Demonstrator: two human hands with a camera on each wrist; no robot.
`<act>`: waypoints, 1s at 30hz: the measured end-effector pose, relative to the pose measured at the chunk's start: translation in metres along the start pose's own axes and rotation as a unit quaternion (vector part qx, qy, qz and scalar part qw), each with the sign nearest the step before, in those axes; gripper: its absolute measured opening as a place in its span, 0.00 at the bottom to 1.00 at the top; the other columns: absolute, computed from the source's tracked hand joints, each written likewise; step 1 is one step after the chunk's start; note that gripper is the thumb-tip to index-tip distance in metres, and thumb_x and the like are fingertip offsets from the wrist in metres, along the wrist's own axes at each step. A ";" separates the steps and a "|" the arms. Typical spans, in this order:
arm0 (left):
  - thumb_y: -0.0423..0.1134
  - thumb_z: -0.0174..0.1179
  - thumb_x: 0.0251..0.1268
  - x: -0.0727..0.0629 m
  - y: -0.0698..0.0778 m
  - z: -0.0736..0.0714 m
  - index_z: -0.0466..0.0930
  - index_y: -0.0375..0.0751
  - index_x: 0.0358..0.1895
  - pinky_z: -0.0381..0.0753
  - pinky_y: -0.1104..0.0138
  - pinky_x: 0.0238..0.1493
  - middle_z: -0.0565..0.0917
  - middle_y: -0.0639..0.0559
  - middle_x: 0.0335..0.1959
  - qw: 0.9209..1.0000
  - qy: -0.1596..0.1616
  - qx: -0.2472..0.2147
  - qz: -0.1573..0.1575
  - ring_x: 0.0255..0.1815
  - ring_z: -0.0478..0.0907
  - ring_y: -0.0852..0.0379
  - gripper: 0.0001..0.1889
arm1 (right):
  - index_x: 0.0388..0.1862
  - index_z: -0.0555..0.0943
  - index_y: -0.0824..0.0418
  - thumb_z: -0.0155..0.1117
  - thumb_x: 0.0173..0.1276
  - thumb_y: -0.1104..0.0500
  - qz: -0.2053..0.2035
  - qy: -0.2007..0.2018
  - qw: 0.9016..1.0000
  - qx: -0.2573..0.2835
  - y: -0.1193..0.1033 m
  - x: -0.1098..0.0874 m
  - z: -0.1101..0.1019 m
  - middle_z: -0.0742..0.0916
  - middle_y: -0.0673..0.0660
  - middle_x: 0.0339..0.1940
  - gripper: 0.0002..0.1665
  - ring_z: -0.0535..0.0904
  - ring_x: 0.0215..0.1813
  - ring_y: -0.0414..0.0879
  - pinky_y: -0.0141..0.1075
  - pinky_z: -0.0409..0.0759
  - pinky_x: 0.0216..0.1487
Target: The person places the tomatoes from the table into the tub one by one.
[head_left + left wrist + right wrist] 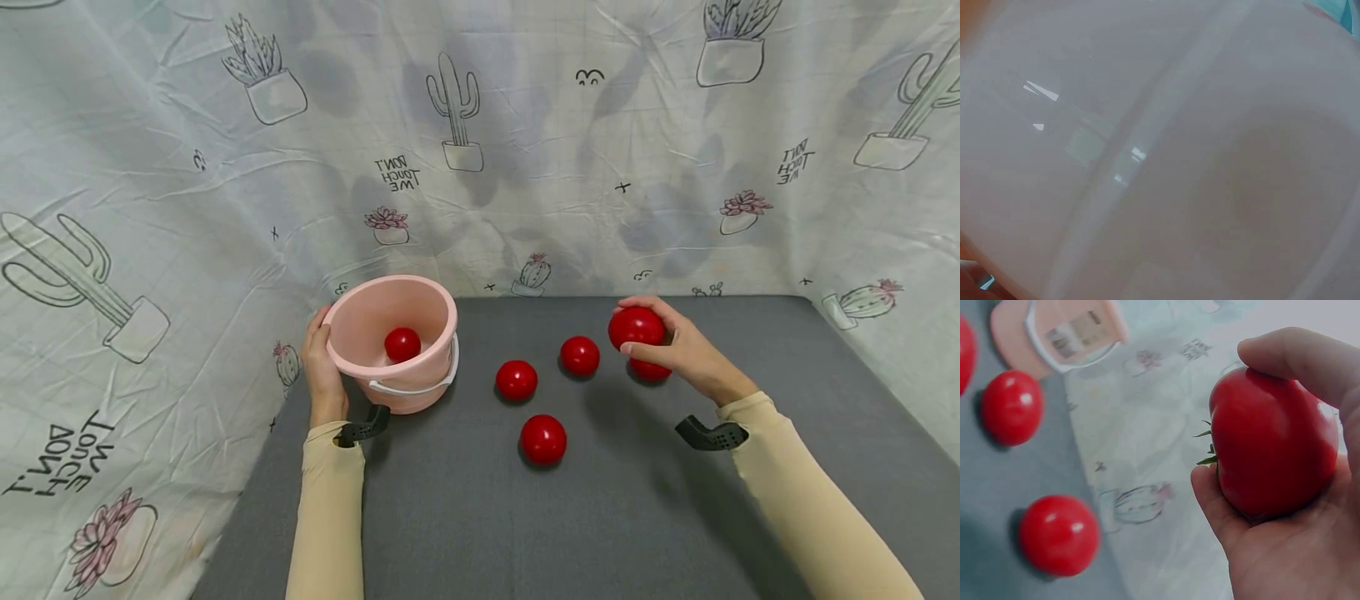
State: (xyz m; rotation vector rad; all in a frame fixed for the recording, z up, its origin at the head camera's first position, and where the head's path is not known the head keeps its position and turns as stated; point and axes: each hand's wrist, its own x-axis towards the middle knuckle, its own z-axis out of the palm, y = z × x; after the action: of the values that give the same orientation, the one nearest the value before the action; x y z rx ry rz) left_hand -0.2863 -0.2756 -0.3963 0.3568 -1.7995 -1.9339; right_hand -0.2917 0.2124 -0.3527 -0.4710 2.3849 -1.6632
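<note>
- While the right hand [678,343] curls thumb and fingers round a tomato [637,327] above the worktop [450,517], near its back edge, a light, even hold should spare the skin.
- Left hand [324,379] braces a pink bucket [423,375] by the worktop's back left corner; whether its fingers curl cannot be told. Steady contact would best prevent sliding.
- Inside lies a second tomato [402,344]; the white handle [408,392] hangs outside.
- Three loose tomatoes [517,381] sit mid-worktop, another tomato [651,373] beneath the held one.
</note>
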 end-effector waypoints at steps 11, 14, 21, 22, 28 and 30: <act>0.46 0.37 0.80 0.001 0.001 -0.007 0.68 0.53 0.75 0.60 0.55 0.80 0.68 0.54 0.77 1.000 0.007 0.003 -0.003 0.77 0.63 0.54 0.25 | 0.72 0.67 0.43 0.68 0.70 0.54 -0.003 -0.005 1.000 -0.004 -0.051 0.046 0.004 0.73 0.54 0.68 0.35 0.70 0.65 0.52 0.36 0.81 0.54; 0.46 0.37 0.80 0.001 0.001 -0.008 0.69 0.54 0.74 0.61 0.55 0.80 0.69 0.55 0.76 1.000 0.011 0.009 -0.004 0.76 0.64 0.54 0.25 | 0.72 0.68 0.43 0.68 0.69 0.53 -0.011 -0.011 1.000 -0.004 -0.058 0.059 0.013 0.74 0.53 0.68 0.34 0.70 0.65 0.52 0.37 0.81 0.55; 0.46 0.38 0.80 0.003 0.000 -0.009 0.69 0.55 0.74 0.63 0.55 0.79 0.70 0.55 0.75 1.000 0.013 0.002 -0.010 0.75 0.66 0.54 0.25 | 0.71 0.69 0.43 0.68 0.68 0.55 -0.032 -0.062 0.996 0.047 -0.063 0.092 0.048 0.76 0.54 0.67 0.34 0.72 0.65 0.53 0.42 0.80 0.58; 0.46 0.38 0.80 0.003 0.000 -0.009 0.69 0.54 0.74 0.63 0.55 0.79 0.70 0.54 0.75 1.000 0.013 0.000 -0.010 0.75 0.66 0.54 0.24 | 0.71 0.69 0.42 0.68 0.68 0.55 -0.034 -0.070 0.996 0.053 -0.063 0.096 0.054 0.76 0.54 0.67 0.34 0.73 0.65 0.53 0.42 0.80 0.58; 0.46 0.38 0.80 0.004 -0.002 -0.005 0.68 0.54 0.74 0.63 0.56 0.79 0.70 0.55 0.76 1.000 0.004 -0.002 -0.005 0.75 0.66 0.54 0.25 | 0.71 0.69 0.44 0.68 0.67 0.55 -0.045 -0.109 0.991 0.068 -0.067 0.114 0.089 0.76 0.53 0.67 0.34 0.73 0.65 0.52 0.42 0.79 0.59; 0.46 0.38 0.80 0.004 -0.002 -0.003 0.68 0.54 0.75 0.63 0.56 0.79 0.70 0.54 0.75 1.000 0.001 -0.003 -0.003 0.75 0.66 0.54 0.25 | 0.71 0.69 0.45 0.68 0.67 0.55 -0.046 -0.123 0.989 0.075 -0.068 0.120 0.100 0.77 0.54 0.67 0.34 0.73 0.65 0.53 0.44 0.80 0.59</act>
State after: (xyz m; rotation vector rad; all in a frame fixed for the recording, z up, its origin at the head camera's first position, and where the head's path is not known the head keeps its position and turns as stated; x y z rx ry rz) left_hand -0.2888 -0.2805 -0.3984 0.3624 -1.7939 -1.9415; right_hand -0.3596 0.0592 -0.3213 -0.7226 2.0757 -1.6959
